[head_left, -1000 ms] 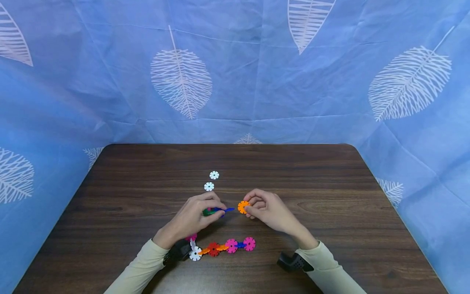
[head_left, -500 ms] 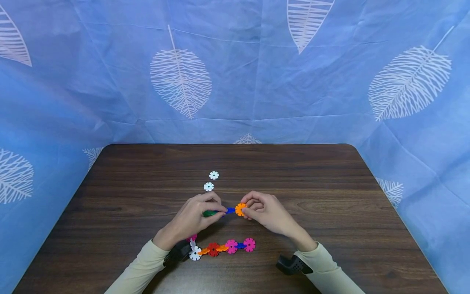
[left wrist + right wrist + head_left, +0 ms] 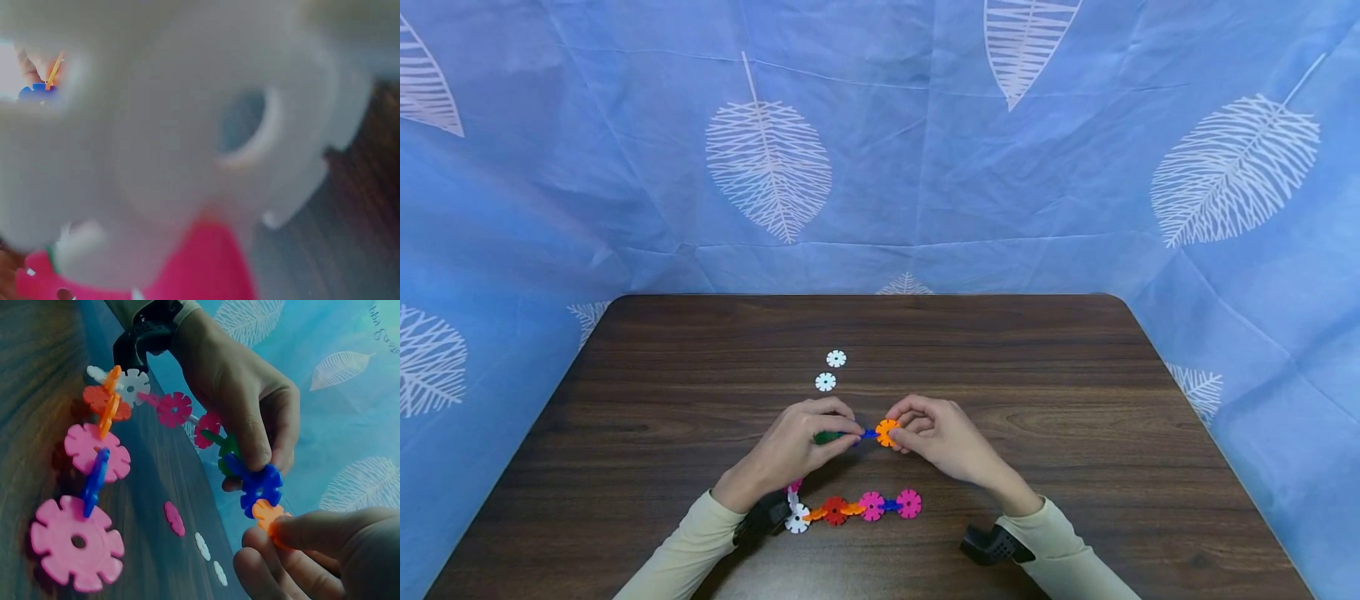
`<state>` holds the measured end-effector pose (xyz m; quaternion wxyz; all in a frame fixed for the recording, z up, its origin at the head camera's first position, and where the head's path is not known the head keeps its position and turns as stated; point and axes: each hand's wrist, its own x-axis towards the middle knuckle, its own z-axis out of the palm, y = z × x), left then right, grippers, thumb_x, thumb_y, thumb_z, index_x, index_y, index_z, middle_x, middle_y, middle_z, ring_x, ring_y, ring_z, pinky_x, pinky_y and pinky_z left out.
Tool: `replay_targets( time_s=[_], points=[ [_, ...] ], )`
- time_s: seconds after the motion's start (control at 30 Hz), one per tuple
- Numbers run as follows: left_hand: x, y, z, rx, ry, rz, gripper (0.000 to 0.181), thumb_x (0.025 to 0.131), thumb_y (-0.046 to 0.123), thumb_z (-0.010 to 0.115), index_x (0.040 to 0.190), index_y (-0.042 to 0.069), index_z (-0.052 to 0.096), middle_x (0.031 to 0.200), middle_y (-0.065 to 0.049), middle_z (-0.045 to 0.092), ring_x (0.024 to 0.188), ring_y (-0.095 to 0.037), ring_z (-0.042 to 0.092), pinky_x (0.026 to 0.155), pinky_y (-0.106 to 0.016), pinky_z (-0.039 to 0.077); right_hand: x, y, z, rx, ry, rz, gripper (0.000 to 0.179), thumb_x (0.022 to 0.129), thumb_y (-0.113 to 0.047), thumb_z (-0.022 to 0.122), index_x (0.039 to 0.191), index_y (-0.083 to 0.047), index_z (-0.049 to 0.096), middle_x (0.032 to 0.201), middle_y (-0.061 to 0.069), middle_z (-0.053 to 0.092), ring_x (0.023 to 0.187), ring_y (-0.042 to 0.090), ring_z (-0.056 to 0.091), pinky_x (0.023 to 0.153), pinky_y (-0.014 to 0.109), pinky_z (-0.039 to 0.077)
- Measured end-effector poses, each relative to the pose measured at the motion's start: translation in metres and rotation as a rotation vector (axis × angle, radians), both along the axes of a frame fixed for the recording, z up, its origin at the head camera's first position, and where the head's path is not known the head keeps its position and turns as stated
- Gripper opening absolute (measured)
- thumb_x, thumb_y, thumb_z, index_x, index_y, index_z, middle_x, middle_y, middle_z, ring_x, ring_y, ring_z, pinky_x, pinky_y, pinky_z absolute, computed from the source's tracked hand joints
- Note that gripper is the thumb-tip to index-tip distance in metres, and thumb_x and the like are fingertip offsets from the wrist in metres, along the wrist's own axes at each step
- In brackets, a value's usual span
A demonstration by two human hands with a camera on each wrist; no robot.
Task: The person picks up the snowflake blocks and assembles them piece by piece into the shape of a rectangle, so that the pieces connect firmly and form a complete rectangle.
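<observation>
My left hand (image 3: pixel 805 435) pinches the blue flower-shaped disc (image 3: pixel 265 482) at one end of a chain of slotted plastic flower discs. Between thumb and fingers, my right hand (image 3: pixel 946 443) holds an orange flower disc (image 3: pixel 886 432). Its edge meets the blue disc's edge; how deep the slots engage is hidden. Behind the blue disc come a green disc (image 3: pixel 229 456) and pink discs (image 3: pixel 174 409), hanging down from the left hand. The chain bends at a white disc (image 3: pixel 797 518) and runs along the table to a pink end disc (image 3: pixel 909 504).
Two loose white discs (image 3: pixel 825 382) lie on the dark wooden table (image 3: pixel 1037 358) beyond the left hand. A loose pink disc (image 3: pixel 174 518) shows near them in the right wrist view. A blurred white disc (image 3: pixel 169 144) fills most of the left wrist view.
My right hand has moved left with the orange disc, closing the gap to the blue disc until the two meet. The left hand has stayed almost still.
</observation>
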<state>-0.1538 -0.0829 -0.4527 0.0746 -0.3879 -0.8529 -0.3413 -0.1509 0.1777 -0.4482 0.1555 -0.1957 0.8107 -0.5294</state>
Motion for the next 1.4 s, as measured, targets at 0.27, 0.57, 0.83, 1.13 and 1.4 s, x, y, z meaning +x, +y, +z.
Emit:
replay_targets(
  time_s=[0.27,0.57,0.83,1.13,1.4],
  points=[
    [0.000,0.001,0.000,0.050,-0.084,-0.042,0.009,0.091,0.006,0.077,0.099,0.007,0.081,0.100,-0.001,0.074,0.088,-0.008,0.069,0.074,-0.030,0.061,0.002,-0.006,-0.004,-0.040,0.000,-0.026,0.016,0.098,-0.009,0.069,0.113,-0.005,0.068,0.094,0.006,0.075,0.081,0.029,0.074,0.072,0.038,0.062],
    [-0.001,0.001,-0.001,0.063,-0.130,-0.017,0.010,0.093,0.007,0.074,0.102,0.008,0.079,0.103,-0.002,0.076,0.095,-0.009,0.071,0.082,-0.027,0.060,0.001,-0.008,-0.004,-0.038,0.016,-0.039,0.020,0.099,-0.010,0.068,0.117,-0.001,0.067,0.099,0.010,0.074,0.082,0.022,0.073,0.076,0.031,0.061],
    [-0.001,0.001,-0.002,0.058,-0.112,0.017,0.010,0.093,0.006,0.075,0.102,0.008,0.078,0.102,-0.001,0.075,0.093,-0.009,0.070,0.081,-0.033,0.061,-0.002,-0.010,-0.005,-0.049,-0.012,-0.048,0.025,0.100,-0.009,0.066,0.123,0.000,0.066,0.101,0.011,0.072,0.084,0.021,0.072,0.080,0.042,0.061],
    [-0.004,-0.003,-0.002,0.050,-0.088,0.088,0.011,0.091,0.009,0.077,0.103,0.008,0.077,0.101,0.001,0.077,0.093,-0.009,0.072,0.084,-0.032,0.060,-0.006,-0.001,-0.002,-0.051,0.000,-0.074,0.027,0.101,-0.014,0.065,0.124,0.001,0.065,0.103,0.013,0.073,0.088,0.027,0.073,0.081,0.043,0.061],
    [-0.004,-0.004,0.003,0.032,-0.113,0.108,0.012,0.092,0.010,0.077,0.104,0.008,0.078,0.102,-0.002,0.077,0.094,-0.010,0.072,0.085,-0.033,0.060,-0.019,0.011,-0.004,-0.021,0.010,-0.091,0.026,0.101,-0.014,0.065,0.122,0.001,0.066,0.106,0.015,0.073,0.090,0.024,0.073,0.081,0.041,0.061]
  ],
)
